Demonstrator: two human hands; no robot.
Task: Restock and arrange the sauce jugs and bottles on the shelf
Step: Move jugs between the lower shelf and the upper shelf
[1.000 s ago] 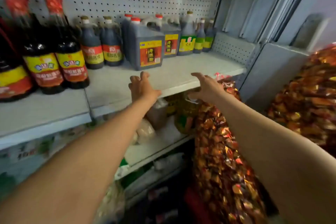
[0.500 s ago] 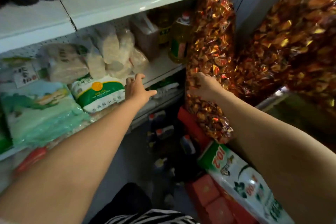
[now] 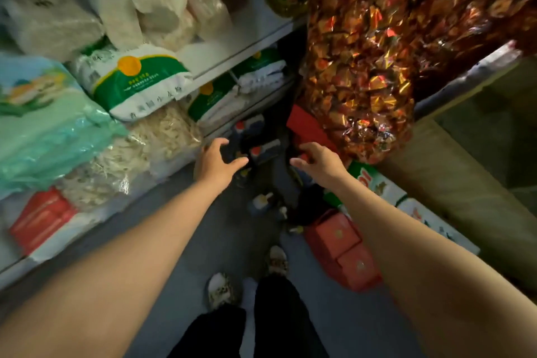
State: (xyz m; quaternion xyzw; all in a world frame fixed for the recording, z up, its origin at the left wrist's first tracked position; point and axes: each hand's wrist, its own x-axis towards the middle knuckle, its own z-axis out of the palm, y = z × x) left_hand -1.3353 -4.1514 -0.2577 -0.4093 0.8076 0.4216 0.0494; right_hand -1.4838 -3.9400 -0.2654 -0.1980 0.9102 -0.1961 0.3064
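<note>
Several dark sauce jugs with red caps (image 3: 255,142) stand on the floor in the shadow at the foot of the shelving. More dark bottles (image 3: 263,200) stand nearer to me on the floor. My left hand (image 3: 216,161) is open, fingers spread, just left of a red-capped jug and above it. My right hand (image 3: 315,161) is open too, fingers curled, just right of the same jugs. Neither hand holds anything. The upper shelf with the arranged sauce bottles is out of view.
Bags of flour (image 3: 139,78) and noodles (image 3: 151,139) fill the lower shelves on the left. A big bag of foil-wrapped sweets (image 3: 363,67) hangs on the right above red boxes (image 3: 343,247) and a printed carton (image 3: 380,186). My feet (image 3: 220,291) stand on the grey floor.
My view has dropped from the sauce shelf to the floor. Both hands have come down from the shelf edge to the jugs on the floor, staying open.
</note>
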